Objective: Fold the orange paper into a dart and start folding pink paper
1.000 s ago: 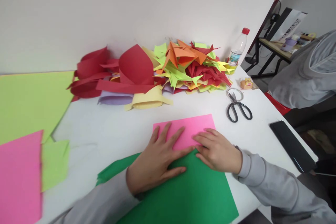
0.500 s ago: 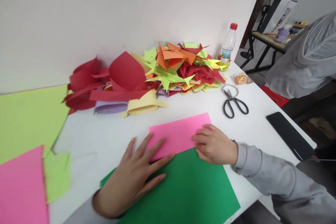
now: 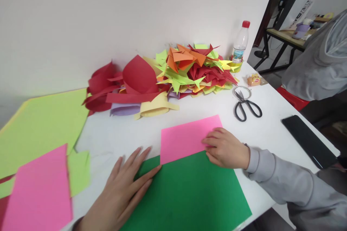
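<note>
A pink sheet of paper point(image 3: 187, 137) lies on the white table, its lower edge meeting a larger green sheet point(image 3: 195, 187). My left hand point(image 3: 124, 187) rests flat with fingers spread over the green sheet's left side, the thumb-side fingertips close to the pink sheet's lower left corner. At the pink sheet's right end, my right hand point(image 3: 225, 148) is closed with bent fingers on its edge, just where it meets the green one. Whether the pink paper is folded or lies loose on the green, I cannot tell.
Behind are red paper shapes point(image 3: 138, 75) and a heap of folded paper pieces point(image 3: 189, 72). To the right are scissors point(image 3: 246, 106), a bottle point(image 3: 240, 47), a wrapped snack point(image 3: 254, 79) and a black phone point(image 3: 309, 140). More pink paper point(image 3: 40, 187) and lime sheets point(image 3: 51, 122) lie left. A person point(image 3: 317, 57) sits beyond.
My left hand has slid left and down, off the pink sheet, uncovering its lower left corner. My right hand stays at the right edge. The whole view has shifted slightly.
</note>
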`<state>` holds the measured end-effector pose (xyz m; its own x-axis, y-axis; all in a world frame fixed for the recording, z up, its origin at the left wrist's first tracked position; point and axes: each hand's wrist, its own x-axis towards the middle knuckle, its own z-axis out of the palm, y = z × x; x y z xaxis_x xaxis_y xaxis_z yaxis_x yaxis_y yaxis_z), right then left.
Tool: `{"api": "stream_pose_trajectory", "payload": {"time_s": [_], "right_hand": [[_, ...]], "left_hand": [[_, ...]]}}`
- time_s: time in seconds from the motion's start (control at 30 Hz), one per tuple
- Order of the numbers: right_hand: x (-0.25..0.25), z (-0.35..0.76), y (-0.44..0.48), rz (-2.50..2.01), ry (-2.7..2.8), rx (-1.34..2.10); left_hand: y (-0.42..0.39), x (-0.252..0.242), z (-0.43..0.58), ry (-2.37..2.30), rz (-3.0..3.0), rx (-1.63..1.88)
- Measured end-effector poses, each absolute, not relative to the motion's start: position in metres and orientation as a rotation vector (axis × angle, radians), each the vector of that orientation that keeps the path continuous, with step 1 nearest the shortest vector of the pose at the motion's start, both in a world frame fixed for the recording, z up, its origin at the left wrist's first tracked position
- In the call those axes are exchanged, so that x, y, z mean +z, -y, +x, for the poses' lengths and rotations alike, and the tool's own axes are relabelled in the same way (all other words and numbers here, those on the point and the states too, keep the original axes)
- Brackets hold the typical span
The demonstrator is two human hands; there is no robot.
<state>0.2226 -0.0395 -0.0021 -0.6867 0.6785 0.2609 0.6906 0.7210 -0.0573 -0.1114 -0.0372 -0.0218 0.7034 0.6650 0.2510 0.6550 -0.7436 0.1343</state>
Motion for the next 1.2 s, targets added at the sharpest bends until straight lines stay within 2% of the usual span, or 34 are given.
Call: {"api": "stream_pose_trajectory", "payload": {"time_s": [0.2, 0.27, 0.53, 0.83, 1.2], "right_hand": [[-0.006, 0.224, 0.038, -1.035, 2.646, -0.059], [-0.008, 0.224, 0.036, -0.988, 2.63, -0.096], [-0.013, 0.221, 0.033, -0.949, 2.569, -0.24], [-0.017, 0.196, 0.018, -0.823, 2.566, -0.567], [-0.01, 0.198, 0.019, -0.784, 2.472, -0.665]], "left_hand": [[0.034, -0.001, -0.101, -0.998, 3.044, 0.462], [0.033, 0.004, -0.078, -0.902, 3.163, 0.581], [0.023, -0.013, 0.005, -0.731, 3.471, 0.633], [0.015, -0.02, 0.002, -0.719, 3.435, 0.934], [0.008, -0.017, -0.007, -0.71, 3.433, 1.07]]}}
